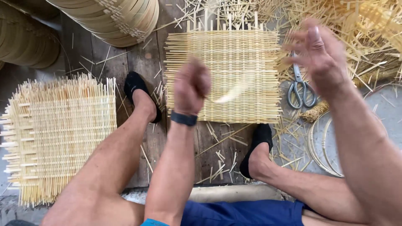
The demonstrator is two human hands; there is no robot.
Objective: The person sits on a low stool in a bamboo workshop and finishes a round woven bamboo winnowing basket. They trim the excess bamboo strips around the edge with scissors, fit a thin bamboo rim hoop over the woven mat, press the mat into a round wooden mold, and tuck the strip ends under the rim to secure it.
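Far left, on the dark wooden plank floor (138,58): stack of pale square woven bamboo mats (58,134), loose strip ends bristling from every edge. Above it, at the top edge, stacked round bamboo hoop frames (121,21); a second darker stack sits in the top-left corner.

Person seated, bare legs spread, black slip-on shoes: left foot (140,92) just beside the stack, right foot (257,146) at the lower right corner of the centre mat.

Centre: flat square woven mat of pale bamboo strips (234,62) lying on the planks between the feet, upright strip ends sticking out along its far edge.

Left hand (191,86) raised above the mat's left half, black band at the wrist. Fingers curled in, closed into a loose fist around a thin pale bamboo strip (232,94). Strip is motion-blurred, trailing right and downward from the fist over the mat.

Right of the mat: metal scissors (299,90) on the floor, handles toward the person, lying among scattered bamboo offcuts (356,37) heaped to the top right.

Right hand (320,54) raised above the scissors, blurred, fingers spread and palm open, holding nothing visible.

Lower right: thin bamboo rings (320,155) lying flat on grey ground, partly hidden by the right forearm.
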